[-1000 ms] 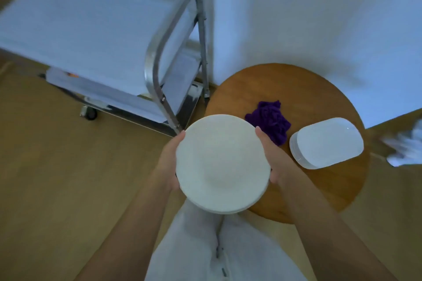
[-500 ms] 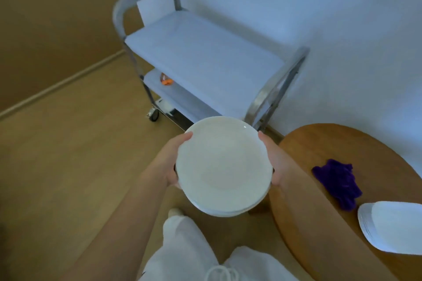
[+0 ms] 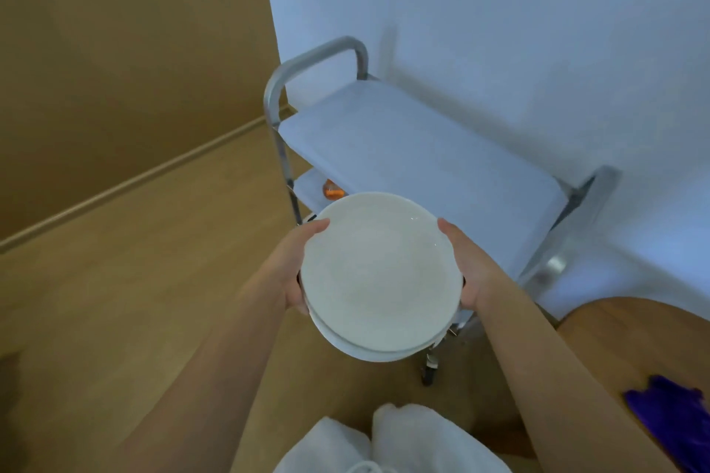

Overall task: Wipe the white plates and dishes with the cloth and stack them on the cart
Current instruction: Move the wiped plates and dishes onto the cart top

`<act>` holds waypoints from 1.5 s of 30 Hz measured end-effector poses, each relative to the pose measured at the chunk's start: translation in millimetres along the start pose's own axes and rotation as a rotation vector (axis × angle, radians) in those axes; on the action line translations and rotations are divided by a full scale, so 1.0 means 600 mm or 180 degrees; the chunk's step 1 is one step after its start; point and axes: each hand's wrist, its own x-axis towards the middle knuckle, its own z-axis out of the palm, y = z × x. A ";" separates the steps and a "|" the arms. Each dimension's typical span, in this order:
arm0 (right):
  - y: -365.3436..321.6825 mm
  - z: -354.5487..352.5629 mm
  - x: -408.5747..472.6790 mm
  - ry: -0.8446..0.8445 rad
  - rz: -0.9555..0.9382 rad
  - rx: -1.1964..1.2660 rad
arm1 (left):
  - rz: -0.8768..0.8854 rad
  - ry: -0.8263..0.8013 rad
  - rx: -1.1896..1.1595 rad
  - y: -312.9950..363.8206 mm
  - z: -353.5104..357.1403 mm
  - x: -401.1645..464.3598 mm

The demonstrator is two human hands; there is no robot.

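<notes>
Gripping stacked white plates (image 3: 378, 276) between left hand (image 3: 294, 273), right hand (image 3: 466, 267)

Stack of round plates (image 3: 378, 276): plain white, glossy, no pattern. Cart (image 3: 422, 161): pale blue-white shelves, silver-grey metal frame. Small object (image 3: 331, 190) on the lower shelf: orange. Cloth (image 3: 672, 419): deep purple. Round table (image 3: 630, 342): mid-brown wood. Floor (image 3: 134, 261): tan wood tone. Wall (image 3: 499, 11) behind cart: white with a bluish cast; left wall tan-brown. Trousers (image 3: 403, 442): white.
</notes>
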 end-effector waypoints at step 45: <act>-0.498 0.145 0.521 0.1097 0.0263 0.1310 | -0.0731 -0.0677 0.1067 0.603 0.174 0.660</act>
